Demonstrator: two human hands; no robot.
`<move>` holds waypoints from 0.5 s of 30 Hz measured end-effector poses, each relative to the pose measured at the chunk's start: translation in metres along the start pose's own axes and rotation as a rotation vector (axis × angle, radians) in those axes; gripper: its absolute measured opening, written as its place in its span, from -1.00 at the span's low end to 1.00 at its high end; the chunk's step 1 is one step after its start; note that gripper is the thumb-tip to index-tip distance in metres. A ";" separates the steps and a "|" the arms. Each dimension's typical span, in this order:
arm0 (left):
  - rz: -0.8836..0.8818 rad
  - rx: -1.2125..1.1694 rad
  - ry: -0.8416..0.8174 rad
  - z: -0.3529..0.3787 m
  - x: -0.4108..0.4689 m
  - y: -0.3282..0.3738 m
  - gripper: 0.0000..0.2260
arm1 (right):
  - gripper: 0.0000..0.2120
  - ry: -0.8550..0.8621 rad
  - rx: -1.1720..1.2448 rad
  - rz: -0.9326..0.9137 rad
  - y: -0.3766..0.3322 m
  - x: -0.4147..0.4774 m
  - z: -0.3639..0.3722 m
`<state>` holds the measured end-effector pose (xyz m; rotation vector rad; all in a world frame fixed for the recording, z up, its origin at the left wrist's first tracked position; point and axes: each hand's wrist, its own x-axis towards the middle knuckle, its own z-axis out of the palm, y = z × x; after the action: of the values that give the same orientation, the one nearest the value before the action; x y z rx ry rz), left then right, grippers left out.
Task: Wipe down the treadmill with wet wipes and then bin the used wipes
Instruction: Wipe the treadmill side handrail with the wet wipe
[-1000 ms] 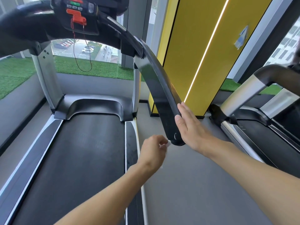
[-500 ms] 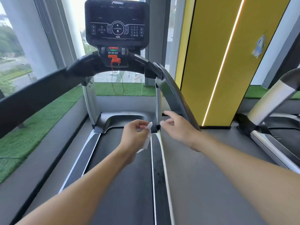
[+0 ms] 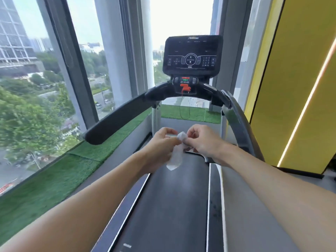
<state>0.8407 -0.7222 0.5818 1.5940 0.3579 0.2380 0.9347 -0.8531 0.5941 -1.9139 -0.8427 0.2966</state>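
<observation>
We hold one wipe (image 3: pixel 175 157) between our two hands, out in front of us, above the front end of the treadmill's belt (image 3: pixel 172 206). Our left hand (image 3: pixel 161 142) and right hand (image 3: pixel 203 140) meet at the wipe's bunched top. The fingers of both are curled in narrow and pinch it there, so the two hands are almost touching. The rest of the wipe hangs loose below them. It is white, thin and crumpled, twisted at the top and wider at the bottom edge.

We count one treadmill with two dark handrails, the left rail (image 3: pixel 116 120) and the right rail (image 3: pixel 238 120), reaching back on either side of our arms. One console (image 3: pixel 191 55) stands upright between them with a dark screen, and one red clip (image 3: pixel 185 86) with a thin cord sits just below it. A strip of green turf (image 3: pixel 54 179) runs along the window on our left, and a yellow wall (image 3: pixel 291 88) stands on our right.
</observation>
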 end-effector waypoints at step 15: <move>0.011 0.170 0.615 -0.235 -0.136 -0.023 -0.84 | -0.90 -0.338 0.157 -0.072 -0.106 0.030 0.219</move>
<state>0.6268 -0.5537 0.5817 1.6651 0.8604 0.7272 0.7942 -0.6526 0.5831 -1.7069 -1.0744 0.6365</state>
